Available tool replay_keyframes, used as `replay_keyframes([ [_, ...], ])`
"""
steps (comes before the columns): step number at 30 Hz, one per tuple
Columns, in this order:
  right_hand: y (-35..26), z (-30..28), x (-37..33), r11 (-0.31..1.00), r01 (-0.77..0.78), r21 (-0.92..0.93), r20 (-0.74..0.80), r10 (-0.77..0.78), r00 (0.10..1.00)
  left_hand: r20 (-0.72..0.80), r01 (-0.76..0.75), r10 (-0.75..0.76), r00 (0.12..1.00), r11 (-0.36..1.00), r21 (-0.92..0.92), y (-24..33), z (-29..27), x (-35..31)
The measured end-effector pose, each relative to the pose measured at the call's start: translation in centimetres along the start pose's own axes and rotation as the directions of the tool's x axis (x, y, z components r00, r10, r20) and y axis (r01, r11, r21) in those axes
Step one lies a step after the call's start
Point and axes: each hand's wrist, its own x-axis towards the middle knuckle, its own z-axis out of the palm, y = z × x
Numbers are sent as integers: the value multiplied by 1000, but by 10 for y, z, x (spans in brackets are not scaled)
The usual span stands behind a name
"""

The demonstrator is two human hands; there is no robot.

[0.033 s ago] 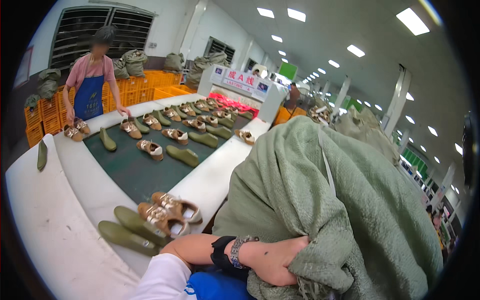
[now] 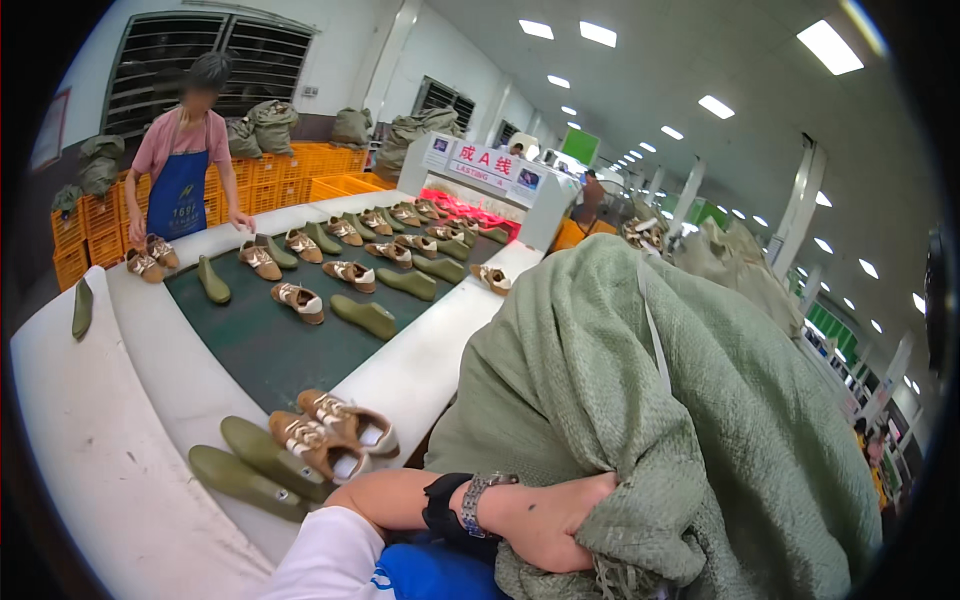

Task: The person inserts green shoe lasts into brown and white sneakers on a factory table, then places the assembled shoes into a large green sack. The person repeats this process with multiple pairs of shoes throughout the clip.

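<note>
A big grey-green woven sack (image 2: 620,360) fills the lower right, its cloth bunched and draped in folds. My left hand (image 2: 555,522), with a metal watch (image 2: 478,502) and a black band at the wrist, is closed on a gathered edge of the sack; the fingertips are hidden in the cloth. No part of my right hand shows. Left of my forearm, a pair of brown and white sneakers (image 2: 325,440) lies on the white counter (image 2: 130,450), touching or close to two olive-green shoe lasts (image 2: 255,470).
Beyond runs a dark green belt (image 2: 225,335) with rows of sneakers (image 2: 298,302) and lasts (image 2: 363,316), leading to a white machine (image 2: 430,160). A co-worker in a blue apron (image 2: 180,205) stands across it. Orange crates (image 2: 280,185) and more sacks line the wall.
</note>
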Motion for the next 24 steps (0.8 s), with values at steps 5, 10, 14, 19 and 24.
replay_keyframes([
  [5, 38, 16, 184, 988, 152, -41, 99, -147, 984, -165, 30, 13, 986, 967, 253, -76, -101, 2],
  [10, 86, 56, 356, 950, 296, -96, 151, -280, 948, -627, 603, -441, 642, 796, 57, -151, -230, -41],
  [14, 147, 97, 471, 901, 384, -199, 114, -368, 923, -867, 849, -439, 234, -342, 402, -218, -326, -144],
  [19, 200, 124, 546, 826, 427, -369, 43, -443, 895, -886, 675, -459, -63, -673, 301, -309, -331, -279],
  [24, 137, 108, 509, 943, 210, 259, -237, -149, 960, -892, 738, -435, -124, -641, 209, -332, -361, -327],
])
